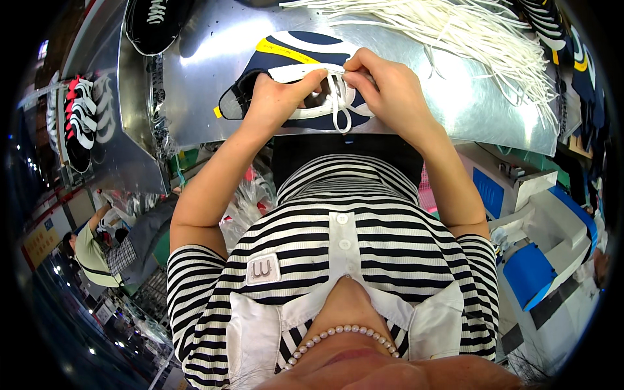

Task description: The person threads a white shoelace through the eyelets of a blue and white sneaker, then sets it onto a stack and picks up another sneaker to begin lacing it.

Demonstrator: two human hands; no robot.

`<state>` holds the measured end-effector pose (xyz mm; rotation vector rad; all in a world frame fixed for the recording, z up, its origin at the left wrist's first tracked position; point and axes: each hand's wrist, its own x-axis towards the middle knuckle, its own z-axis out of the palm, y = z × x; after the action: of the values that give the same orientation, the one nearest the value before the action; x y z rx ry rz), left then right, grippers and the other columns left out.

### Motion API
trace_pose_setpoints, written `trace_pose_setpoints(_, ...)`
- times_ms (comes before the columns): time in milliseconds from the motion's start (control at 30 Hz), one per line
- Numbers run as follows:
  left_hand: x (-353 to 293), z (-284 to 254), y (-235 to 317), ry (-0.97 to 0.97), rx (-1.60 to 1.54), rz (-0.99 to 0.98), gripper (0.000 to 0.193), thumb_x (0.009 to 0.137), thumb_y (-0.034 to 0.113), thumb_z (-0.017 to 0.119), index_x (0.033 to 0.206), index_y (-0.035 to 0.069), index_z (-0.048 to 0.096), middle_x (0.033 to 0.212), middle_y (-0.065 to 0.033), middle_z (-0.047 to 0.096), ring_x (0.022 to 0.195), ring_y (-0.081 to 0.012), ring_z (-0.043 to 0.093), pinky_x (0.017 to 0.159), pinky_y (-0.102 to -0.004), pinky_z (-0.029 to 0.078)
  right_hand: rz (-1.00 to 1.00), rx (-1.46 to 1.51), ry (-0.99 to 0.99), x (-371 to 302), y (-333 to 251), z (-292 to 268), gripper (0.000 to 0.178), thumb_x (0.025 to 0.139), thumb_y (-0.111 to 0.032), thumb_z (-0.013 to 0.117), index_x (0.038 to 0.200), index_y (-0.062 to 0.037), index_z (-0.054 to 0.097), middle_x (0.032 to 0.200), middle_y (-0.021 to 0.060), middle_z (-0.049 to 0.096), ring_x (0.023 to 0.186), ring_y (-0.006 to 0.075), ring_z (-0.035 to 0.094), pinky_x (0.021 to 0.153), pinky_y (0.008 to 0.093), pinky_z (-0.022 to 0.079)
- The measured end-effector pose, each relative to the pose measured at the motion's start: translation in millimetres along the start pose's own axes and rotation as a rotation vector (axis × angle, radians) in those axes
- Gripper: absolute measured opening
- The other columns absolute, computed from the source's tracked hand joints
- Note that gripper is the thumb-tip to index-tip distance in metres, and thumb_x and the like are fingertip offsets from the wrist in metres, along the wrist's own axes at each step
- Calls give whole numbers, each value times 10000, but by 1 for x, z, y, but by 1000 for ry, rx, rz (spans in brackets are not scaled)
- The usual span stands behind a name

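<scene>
A navy sneaker [289, 41] with white panels and a yellow strip lies on its side on the metal table, its heel toward the left. A white shoelace [339, 107] runs through its eyelets and hangs in a loop over the near side. My left hand [276, 101] grips the sneaker at its opening, with the thumb along the eyelet edge and the fingers partly hidden inside. My right hand [393, 94] pinches the shoelace between thumb and forefinger, close to the left thumb's tip.
A large pile of white shoelaces [448, 36] covers the back right of the metal table [201, 97]. A black shoe [156, 23] is at the back left. More shoes [79, 114] stand farther left, and navy shoe pieces [588, 84] line the right. Another person [94, 253] works at left.
</scene>
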<state>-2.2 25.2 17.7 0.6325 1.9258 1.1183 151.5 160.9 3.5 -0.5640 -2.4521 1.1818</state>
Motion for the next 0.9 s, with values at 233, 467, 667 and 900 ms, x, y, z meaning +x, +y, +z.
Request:
trace_pose_setpoints(233,-4,2,-2,-43,-20,101,181,908,179,685,859,6,698,760,-11,692,687,-75,624,623,-245,493,-1,-205,-152,13,-7,2,155,921,-199,614,943,-49,582,740,132,680,718,339,675,623,436,505)
trace_pose_setpoints(467,-3,-2,5,-106,10,58,249,938,183,584,798,4,685,680,-19,634,626,-81,556,582,-247,426,68,-223,-178,30,-11,24,201,919,-159,610,1006,13,555,802,199,680,777,402,663,692,480,507)
trace_pose_setpoints(667,18,-16,-13,-213,-155,-89,319,923,298,603,809,28,728,657,19,576,592,-69,480,588,-230,370,176,-88,-31,33,-13,-22,199,973,-224,558,1057,-56,627,804,148,697,803,347,679,706,436,516)
trace_pose_setpoints(900,16,3,-10,15,-29,77,283,835,114,757,1086,-2,694,1023,-45,713,895,-113,648,812,-276,512,23,116,180,25,15,39,175,975,-215,565,1070,-74,607,843,147,688,781,348,668,703,427,520)
